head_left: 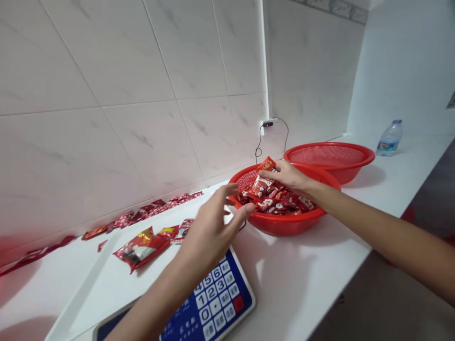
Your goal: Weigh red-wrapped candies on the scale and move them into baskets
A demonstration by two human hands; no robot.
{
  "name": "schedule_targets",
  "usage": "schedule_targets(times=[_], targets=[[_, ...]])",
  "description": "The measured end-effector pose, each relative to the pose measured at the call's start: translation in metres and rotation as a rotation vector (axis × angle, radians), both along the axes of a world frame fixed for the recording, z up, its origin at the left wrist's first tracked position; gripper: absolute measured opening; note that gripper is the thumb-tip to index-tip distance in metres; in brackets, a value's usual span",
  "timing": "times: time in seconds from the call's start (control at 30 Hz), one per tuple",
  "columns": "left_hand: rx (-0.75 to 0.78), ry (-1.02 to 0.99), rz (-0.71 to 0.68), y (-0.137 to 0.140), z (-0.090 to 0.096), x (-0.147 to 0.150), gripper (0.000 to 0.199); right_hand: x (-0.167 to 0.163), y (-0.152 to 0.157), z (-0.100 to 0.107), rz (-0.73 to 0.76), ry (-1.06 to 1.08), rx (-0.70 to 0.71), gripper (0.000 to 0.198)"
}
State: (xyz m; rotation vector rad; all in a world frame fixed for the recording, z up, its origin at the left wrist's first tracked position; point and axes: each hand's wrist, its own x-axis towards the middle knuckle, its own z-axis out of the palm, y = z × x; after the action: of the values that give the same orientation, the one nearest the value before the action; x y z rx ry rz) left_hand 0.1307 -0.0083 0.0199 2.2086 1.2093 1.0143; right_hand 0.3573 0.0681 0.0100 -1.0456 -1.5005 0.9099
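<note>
My right hand pinches a small red snack packet over a red plastic basket. A red-and-white packet is just under its fingers; I cannot tell whether it is held too. Many small red packets fill the basket. My left hand hovers at the basket's left rim, thumb and fingers apart, with nothing in it. Below my left forearm is a scale with a blue keypad. On its white pan lie a larger red packet and a few smaller ones, partly hidden by my left hand.
A second red basket stands behind the filled one. A water bottle is farther right on the white counter. Loose packets line the tiled wall. A cable hangs from a wall socket behind the basket.
</note>
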Motion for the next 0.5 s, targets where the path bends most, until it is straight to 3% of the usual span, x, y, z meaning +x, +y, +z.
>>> schedule_targets(times=[0.07,0.2,0.33,0.5], targets=[[-0.014,-0.002,-0.003,0.02,-0.001,0.024,0.05,0.0,0.0,0.0,0.049,0.024,0.026,0.053],[-0.079,0.028,-0.048,0.05,-0.003,0.042,0.022,0.0,-0.001,0.0,0.094,0.03,0.043,0.055],[-0.121,-0.016,-0.088,0.056,-0.002,0.028,0.023,0.001,-0.002,0.001,0.068,0.005,0.024,0.046],[-0.16,-0.038,-0.059,0.053,0.004,-0.01,0.034,0.004,-0.004,0.002,-0.045,-0.122,-0.012,0.016]])
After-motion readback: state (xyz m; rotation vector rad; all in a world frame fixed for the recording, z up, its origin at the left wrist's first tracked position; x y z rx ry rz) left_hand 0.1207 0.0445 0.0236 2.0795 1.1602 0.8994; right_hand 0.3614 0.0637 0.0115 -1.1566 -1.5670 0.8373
